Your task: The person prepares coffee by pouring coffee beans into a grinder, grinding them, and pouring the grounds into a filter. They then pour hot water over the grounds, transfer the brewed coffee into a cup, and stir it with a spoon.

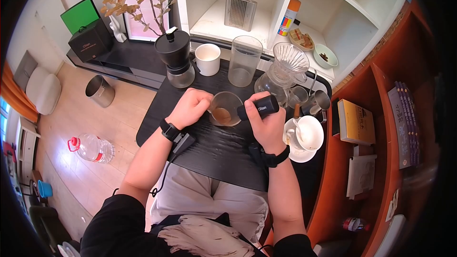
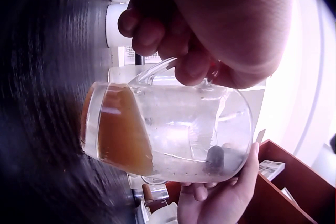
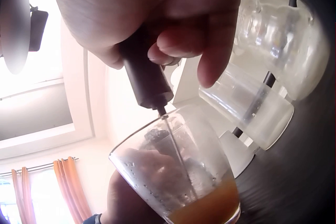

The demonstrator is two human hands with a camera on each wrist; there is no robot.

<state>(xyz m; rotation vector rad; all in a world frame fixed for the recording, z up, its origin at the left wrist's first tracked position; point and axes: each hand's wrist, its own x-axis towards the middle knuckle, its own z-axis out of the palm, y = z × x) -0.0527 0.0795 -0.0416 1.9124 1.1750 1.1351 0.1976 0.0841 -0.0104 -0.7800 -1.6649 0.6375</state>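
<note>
My left hand point(image 1: 189, 108) grips the handle of a clear glass mug point(image 1: 229, 104) on the black table. Brown liquid point(image 2: 123, 129) fills the bottom part of the mug. In my right hand point(image 1: 270, 131) is a black handheld milk frother point(image 1: 266, 107), its fingers wrapped round the body. From the frother's end, a thin metal shaft point(image 3: 181, 163) runs down over the rim into the mug and reaches the liquid in the right wrist view. The whisk end is hidden. The left wrist view shows the mug upright on the table, lying sideways in the picture.
Behind the mug stand a coffee grinder point(image 1: 173, 54), a white cup point(image 1: 208, 59), a tall glass point(image 1: 245, 62) and a ribbed glass dripper point(image 1: 291, 62) on a server. To the right are metal cups point(image 1: 316, 103) and a white cup point(image 1: 310, 132) with a spoon on a saucer point(image 1: 302, 155).
</note>
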